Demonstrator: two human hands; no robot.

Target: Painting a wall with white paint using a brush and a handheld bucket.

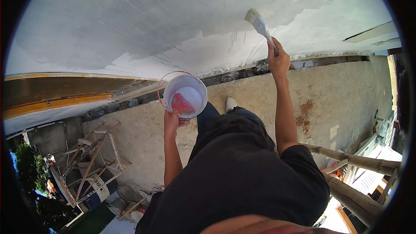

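Observation:
My left hand (pixel 172 122) is closed on the near rim of a round paint bucket (pixel 197 83), with its thumb at the edge. White liquid (pixel 190 95) lies inside. A flat red piece (pixel 182 104), speckled with white, is also in the bucket by my thumb; its kind I cannot make out. The thin red wire handle (pixel 161 84) stands out at the left. My right hand (pixel 278 59) grips the handle of a wide paintbrush (pixel 260 24). Its pale bristles point up and left at the wall (pixel 173 13); whether they touch it I cannot tell. The wall has a darker, wet-looking grey area with drips below.
A concrete floor (pixel 242 91) runs along the wall's foot, with a rough, dark gap (pixel 234 76) between them. An orange-brown wooden frame (pixel 56 102) is at the left. A metal frame stand (pixel 93 160) is at lower left. Wooden poles (pixel 359 161) stand at lower right.

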